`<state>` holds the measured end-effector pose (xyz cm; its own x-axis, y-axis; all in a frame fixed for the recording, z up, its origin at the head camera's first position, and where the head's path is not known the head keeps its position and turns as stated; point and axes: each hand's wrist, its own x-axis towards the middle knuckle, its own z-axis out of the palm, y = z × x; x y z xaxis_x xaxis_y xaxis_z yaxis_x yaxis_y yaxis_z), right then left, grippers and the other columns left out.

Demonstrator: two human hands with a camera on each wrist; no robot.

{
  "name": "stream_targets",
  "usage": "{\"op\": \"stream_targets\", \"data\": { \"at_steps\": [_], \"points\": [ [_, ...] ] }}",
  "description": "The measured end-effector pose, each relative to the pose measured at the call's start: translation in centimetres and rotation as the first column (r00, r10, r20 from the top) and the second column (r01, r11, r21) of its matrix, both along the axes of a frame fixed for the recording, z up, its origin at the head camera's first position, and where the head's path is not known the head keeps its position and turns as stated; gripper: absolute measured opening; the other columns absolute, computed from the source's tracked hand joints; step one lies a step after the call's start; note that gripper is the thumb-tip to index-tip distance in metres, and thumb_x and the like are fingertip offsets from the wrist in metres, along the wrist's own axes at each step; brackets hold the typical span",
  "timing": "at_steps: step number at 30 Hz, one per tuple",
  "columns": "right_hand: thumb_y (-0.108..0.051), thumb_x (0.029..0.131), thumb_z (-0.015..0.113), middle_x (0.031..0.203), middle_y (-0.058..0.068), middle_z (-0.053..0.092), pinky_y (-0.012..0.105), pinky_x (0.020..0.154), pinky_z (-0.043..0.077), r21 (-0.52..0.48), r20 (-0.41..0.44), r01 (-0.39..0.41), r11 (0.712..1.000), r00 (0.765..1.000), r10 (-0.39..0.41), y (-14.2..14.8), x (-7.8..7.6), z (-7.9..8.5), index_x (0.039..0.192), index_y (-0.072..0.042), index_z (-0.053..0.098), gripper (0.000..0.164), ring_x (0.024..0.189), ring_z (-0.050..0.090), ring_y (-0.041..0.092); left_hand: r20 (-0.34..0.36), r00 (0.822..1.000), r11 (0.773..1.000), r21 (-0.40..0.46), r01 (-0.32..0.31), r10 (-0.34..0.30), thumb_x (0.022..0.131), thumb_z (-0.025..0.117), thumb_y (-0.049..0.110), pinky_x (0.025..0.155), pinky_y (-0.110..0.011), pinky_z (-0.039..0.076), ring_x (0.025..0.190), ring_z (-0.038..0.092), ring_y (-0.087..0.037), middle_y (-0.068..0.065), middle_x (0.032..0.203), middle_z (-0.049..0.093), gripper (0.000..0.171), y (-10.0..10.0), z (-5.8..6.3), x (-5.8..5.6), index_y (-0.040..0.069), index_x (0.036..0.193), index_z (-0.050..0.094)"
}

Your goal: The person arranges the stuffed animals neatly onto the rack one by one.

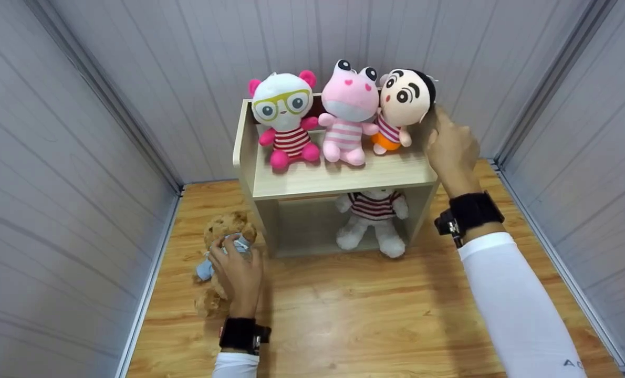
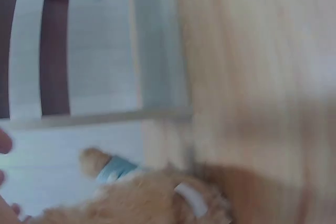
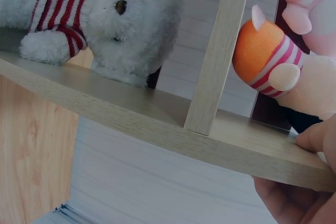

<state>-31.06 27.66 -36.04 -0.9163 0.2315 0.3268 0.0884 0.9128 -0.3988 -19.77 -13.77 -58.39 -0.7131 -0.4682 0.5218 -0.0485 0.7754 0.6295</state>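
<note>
In the head view my left hand (image 1: 240, 270) is over a brown teddy bear (image 1: 223, 226) in light blue clothing, standing on the floor left of a small wooden shelf (image 1: 291, 184). Its fingers are spread; contact is unclear in the blurred left wrist view, where the bear's fur (image 2: 136, 198) shows at the bottom. My right hand (image 1: 454, 147) grips the shelf's right side panel (image 3: 241, 156), thumb inside and fingers outside. Nearest to it on the top shelf sits a black-haired doll (image 1: 407, 100) in orange shorts.
Beside the doll sit a pink frog plush (image 1: 349, 100) and a panda plush (image 1: 283, 105) with yellow glasses. A white bear (image 1: 373, 220) in a striped sweater sits on the lower shelf. Pale panel walls (image 1: 81, 131) enclose the wooden floor (image 1: 344, 315).
</note>
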Motion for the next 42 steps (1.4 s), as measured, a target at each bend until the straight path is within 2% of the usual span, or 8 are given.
{"op": "stream_targets", "data": {
  "at_steps": [4,11,16,19,25,28,31,42],
  "points": [
    [-0.019,0.101,0.047,0.106,0.033,0.069,0.055,0.067,0.049,0.0,0.005,-0.001,1.0,1.0,0.001,-0.1,-0.1,0.0,0.159,-0.026,0.038,0.059,0.079,0.065,0.047,0.197,0.98,0.999,-0.021,-0.035,0.039,0.089,0.073,0.025,0.091,-0.062,0.044,0.125,0.043,-0.046,-0.029,0.14,0.044,0.052,-1.6,0.4,0.0,0.002,0.133,0.055],
    [-0.019,0.101,0.047,0.109,0.033,0.069,0.056,0.069,0.05,0.004,0.008,0.003,1.0,1.0,-0.003,-0.1,-0.1,0.0,0.159,-0.026,0.038,0.058,0.082,0.066,0.049,0.412,0.911,1.0,0.012,-0.023,0.016,0.093,0.065,0.031,0.098,-0.071,0.039,0.14,0.032,-0.053,-0.034,0.156,0.029,0.064,-2.7,-0.3,0.3,0.003,0.147,0.045],
    [-0.019,0.101,0.048,0.106,0.034,0.069,0.058,0.07,0.05,0.0,-0.001,0.01,1.0,1.0,-0.01,0.1,-0.1,0.1,0.158,-0.025,0.039,0.058,0.082,0.066,0.049,0.49,0.871,1.0,-0.018,-0.017,0.024,0.094,0.06,0.032,0.108,-0.077,0.024,0.141,0.03,-0.057,-0.04,0.158,0.024,0.071,-2.9,-1.1,0.2,0.0,0.154,0.036],
    [-0.018,0.101,0.048,0.104,0.033,0.069,0.057,0.07,0.05,0.0,-0.008,0.01,1.0,1.0,-0.01,0.2,-0.1,0.0,0.158,-0.024,0.04,0.058,0.081,0.065,0.048,0.521,0.853,0.999,-0.032,-0.013,0.027,0.095,0.057,0.034,0.109,-0.078,0.023,0.142,0.029,-0.06,-0.042,0.158,0.021,0.075,-3.2,-1.8,0.2,0.0,0.156,0.031],
    [-0.018,0.1,0.049,0.109,0.034,0.069,0.06,0.073,0.051,0.003,-0.033,0.0,1.0,0.999,0.0,0.2,-0.1,-0.1,0.156,-0.024,0.042,0.057,0.086,0.066,0.052,0.568,0.821,0.996,0.082,0.02,-0.063,0.096,0.054,0.041,0.108,-0.076,0.021,0.145,0.017,-0.062,-0.043,0.16,0.01,0.088,-3.4,-3.6,0.6,-0.002,0.16,0.013],
    [-0.019,0.099,0.049,0.106,0.035,0.068,0.061,0.072,0.051,0.004,-0.031,-0.006,1.0,0.999,0.006,0.1,-0.1,-0.2,0.156,-0.024,0.042,0.058,0.085,0.066,0.052,0.56,0.822,0.988,0.151,0.016,-0.099,0.095,0.056,0.045,0.109,-0.073,0.017,0.147,0.012,-0.059,-0.041,0.161,0.006,0.094,-3.6,-4.4,0.8,-0.001,0.16,0.007],
    [-0.019,0.1,0.048,0.106,0.035,0.068,0.059,0.071,0.05,0.006,-0.023,-0.004,1.0,1.0,0.004,0.1,0.0,-0.1,0.157,-0.025,0.04,0.059,0.083,0.066,0.051,0.558,0.823,0.987,0.159,0.013,-0.101,0.095,0.058,0.048,0.112,-0.073,0.014,0.149,0.009,-0.057,-0.04,0.161,0.004,0.096,-3.7,-4.8,0.7,0.0,0.16,0.007],
    [-0.018,0.099,0.049,0.1,0.033,0.069,0.055,0.067,0.049,0.008,-0.03,-0.007,1.0,1.0,0.007,0.1,0.1,-0.1,0.158,-0.025,0.04,0.059,0.077,0.065,0.047,0.515,0.853,0.981,0.193,-0.011,-0.092,0.106,0.033,0.033,0.107,-0.072,0.022,0.145,0.019,-0.051,-0.031,0.163,0.016,0.056,-4.0,-5.6,0.5,0.007,0.154,0.021]
  ]
}}
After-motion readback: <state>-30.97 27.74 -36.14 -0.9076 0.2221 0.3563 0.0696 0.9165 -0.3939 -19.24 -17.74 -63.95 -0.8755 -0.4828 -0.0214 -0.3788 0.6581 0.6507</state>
